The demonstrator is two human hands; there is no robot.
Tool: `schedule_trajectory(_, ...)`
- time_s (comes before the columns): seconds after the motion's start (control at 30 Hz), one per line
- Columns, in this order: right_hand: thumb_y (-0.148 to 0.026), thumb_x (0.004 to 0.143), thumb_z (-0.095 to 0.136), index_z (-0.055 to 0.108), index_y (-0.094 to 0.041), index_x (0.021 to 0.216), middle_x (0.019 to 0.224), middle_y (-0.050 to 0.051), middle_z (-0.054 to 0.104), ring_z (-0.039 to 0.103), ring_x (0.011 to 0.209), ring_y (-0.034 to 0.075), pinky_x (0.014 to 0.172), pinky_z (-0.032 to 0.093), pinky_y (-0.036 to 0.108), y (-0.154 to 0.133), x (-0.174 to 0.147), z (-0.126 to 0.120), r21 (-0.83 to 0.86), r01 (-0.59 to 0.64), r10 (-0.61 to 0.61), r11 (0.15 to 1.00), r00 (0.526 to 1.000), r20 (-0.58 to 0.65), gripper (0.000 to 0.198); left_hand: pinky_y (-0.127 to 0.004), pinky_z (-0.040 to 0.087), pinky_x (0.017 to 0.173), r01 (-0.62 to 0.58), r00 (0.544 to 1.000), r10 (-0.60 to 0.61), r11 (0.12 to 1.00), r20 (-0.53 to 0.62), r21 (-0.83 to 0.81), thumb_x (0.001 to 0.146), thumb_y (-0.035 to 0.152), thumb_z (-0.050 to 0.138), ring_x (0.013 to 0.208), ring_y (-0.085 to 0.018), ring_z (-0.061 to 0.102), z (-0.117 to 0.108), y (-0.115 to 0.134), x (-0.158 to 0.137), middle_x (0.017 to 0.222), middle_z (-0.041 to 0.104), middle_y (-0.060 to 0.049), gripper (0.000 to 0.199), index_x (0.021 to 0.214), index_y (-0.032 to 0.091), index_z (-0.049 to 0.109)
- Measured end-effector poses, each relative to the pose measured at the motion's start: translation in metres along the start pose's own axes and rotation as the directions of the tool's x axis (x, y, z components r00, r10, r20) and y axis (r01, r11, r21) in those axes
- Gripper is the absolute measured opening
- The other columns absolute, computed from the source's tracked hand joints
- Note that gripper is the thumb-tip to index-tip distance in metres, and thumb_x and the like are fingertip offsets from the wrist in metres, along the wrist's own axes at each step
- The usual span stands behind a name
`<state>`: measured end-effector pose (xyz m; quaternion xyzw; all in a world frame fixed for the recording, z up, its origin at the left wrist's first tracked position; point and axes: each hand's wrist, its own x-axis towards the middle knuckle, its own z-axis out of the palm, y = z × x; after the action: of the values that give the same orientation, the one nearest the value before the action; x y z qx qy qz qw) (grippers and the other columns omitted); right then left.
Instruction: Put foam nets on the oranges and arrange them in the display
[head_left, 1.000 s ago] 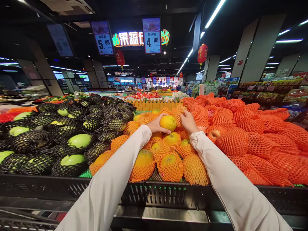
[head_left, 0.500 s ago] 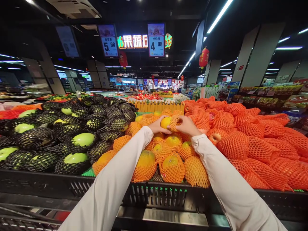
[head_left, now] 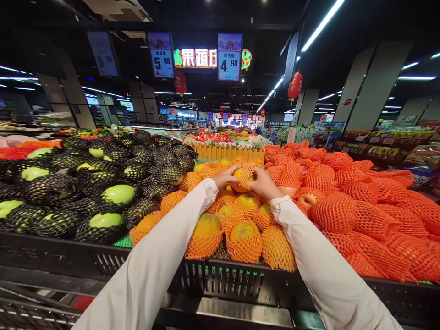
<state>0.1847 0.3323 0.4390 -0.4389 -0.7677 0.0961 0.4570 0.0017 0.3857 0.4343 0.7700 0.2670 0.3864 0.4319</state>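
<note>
An orange [head_left: 238,174] is held between my two hands, above the pile of oranges. My left hand [head_left: 226,177] grips its left side. On the right side, my right hand [head_left: 263,183] has its fingers closed on the orange foam net [head_left: 247,176], which now covers much of the fruit. Just below, several netted oranges [head_left: 244,231] lie in the black crate [head_left: 230,279], some with their tops bare. The far side of the held orange is hidden.
Green apples [head_left: 119,194] in black nets are heaped on the left. On the right lie apples in red nets [head_left: 333,210]. A low yellow fence [head_left: 227,151] stands behind the oranges. Price screens [head_left: 229,57] hang overhead, and metal cart bars [head_left: 34,307] show at lower left.
The foam net has gone from the right side of the orange to over much of it. My right hand has moved slightly left, closer to the fruit. The view has shifted a little.
</note>
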Motion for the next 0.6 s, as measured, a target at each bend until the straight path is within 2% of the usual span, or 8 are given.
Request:
schedule_trajectory(0.1,-0.025,0.063,0.078,0.071,-0.014,0.100,0.099,0.010,0.074,0.065,0.089,0.022,0.085,0.052,0.036,-0.004,-0.001,0.001,0.013,-0.021,0.021,1.000,1.000,0.016,0.039,-0.042,0.048,0.097,0.040,0.989,-0.059,0.990,-0.136,-0.135,0.058,0.030,0.058,0.114,-0.028,0.060,-0.001,0.003,0.002,0.112,0.069,-0.006,0.040,0.096,0.020,0.065)
schedule_trajectory(0.2,-0.030,0.060,0.080,0.071,-0.012,0.100,0.100,0.010,0.074,0.065,0.088,0.022,0.083,0.051,0.035,-0.009,-0.003,0.001,0.056,-0.022,0.020,0.998,0.999,0.032,0.044,-0.039,0.048,0.097,-0.003,0.958,-0.022,0.996,-0.286,-0.087,0.068,0.041,0.063,0.109,-0.023,0.061,0.003,0.017,-0.001,0.103,0.069,-0.004,0.026,0.082,0.020,0.064)
schedule_trajectory(0.27,-0.033,0.060,0.082,0.070,-0.012,0.100,0.099,0.009,0.074,0.065,0.087,0.021,0.080,0.050,0.033,-0.010,-0.004,0.002,0.082,-0.022,0.020,0.996,0.999,0.030,0.047,-0.036,0.052,0.086,0.024,0.953,-0.038,0.998,-0.302,-0.050,0.065,0.049,0.075,0.089,-0.018,0.062,0.009,0.027,-0.004,0.087,0.065,-0.003,0.035,0.075,0.019,0.061)
schedule_trajectory(0.37,-0.036,0.059,0.083,0.070,-0.013,0.098,0.095,0.008,0.074,0.063,0.082,0.019,0.076,0.049,0.031,-0.011,-0.004,0.003,0.085,-0.030,0.028,0.996,0.999,0.027,0.048,-0.031,0.051,0.063,0.122,0.956,-0.135,0.990,-0.259,-0.066,0.053,0.049,0.089,0.063,-0.012,0.054,0.017,0.040,-0.010,0.070,0.058,0.001,0.048,0.070,0.018,0.056)
schedule_trajectory(0.47,-0.033,0.060,0.082,0.070,-0.014,0.096,0.095,0.007,0.074,0.062,0.081,0.018,0.074,0.047,0.029,-0.013,-0.004,0.004,0.044,-0.007,0.006,0.999,0.999,0.035,0.043,-0.027,0.047,0.053,0.146,0.964,-0.157,0.987,-0.214,-0.065,0.051,0.047,0.092,0.055,-0.010,0.050,0.020,0.049,-0.014,0.063,0.055,0.002,0.049,0.062,0.017,0.055)
schedule_trajectory(0.53,-0.031,0.063,0.080,0.068,-0.014,0.096,0.095,0.008,0.073,0.062,0.081,0.019,0.073,0.045,0.029,-0.014,-0.004,0.004,-0.056,0.005,-0.003,0.998,1.000,0.021,0.039,-0.026,0.044,0.051,0.153,0.965,-0.160,0.987,-0.206,-0.050,0.053,0.046,0.091,0.052,-0.009,0.048,0.019,0.052,-0.016,0.059,0.052,0.003,0.046,0.057,0.017,0.055)
schedule_trajectory(0.6,-0.033,0.066,0.078,0.067,-0.014,0.096,0.095,0.009,0.073,0.061,0.081,0.020,0.072,0.044,0.030,-0.015,-0.005,0.004,-0.174,0.021,-0.021,0.984,1.000,0.001,0.037,-0.027,0.043,0.052,0.202,0.948,-0.212,0.977,-0.239,-0.066,0.055,0.043,0.089,0.052,-0.009,0.047,0.016,0.052,-0.016,0.059,0.052,0.003,0.041,0.058,0.017,0.057)
